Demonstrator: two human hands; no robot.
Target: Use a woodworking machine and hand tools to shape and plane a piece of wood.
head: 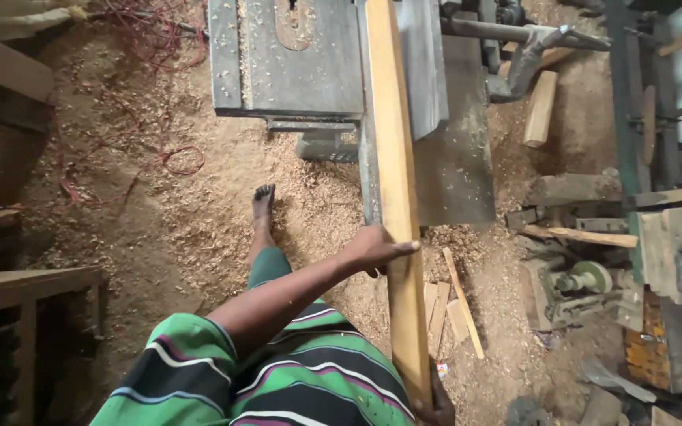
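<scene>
A long pale wooden plank (395, 158) runs from the top of the view down to my body. Its far part rests on the grey metal table of a woodworking machine (294, 71). My left hand (374, 248) grips the plank's left edge about halfway along, thumb across its face. At the bottom edge my right hand (436, 404) holds the plank's near end, and only its fingers show. My bare foot (262, 207) stands on the sawdust-covered floor (199, 237) to the left of the plank.
Short wood offcuts (451, 308) lie on the floor right of the plank. A wooden block (541, 108) leans near the machine's right side. Red wire (175, 158) trails over the sawdust at left. Dark timber (17, 284) is stacked at far left, and machinery and scrap (633, 268) crowd the right.
</scene>
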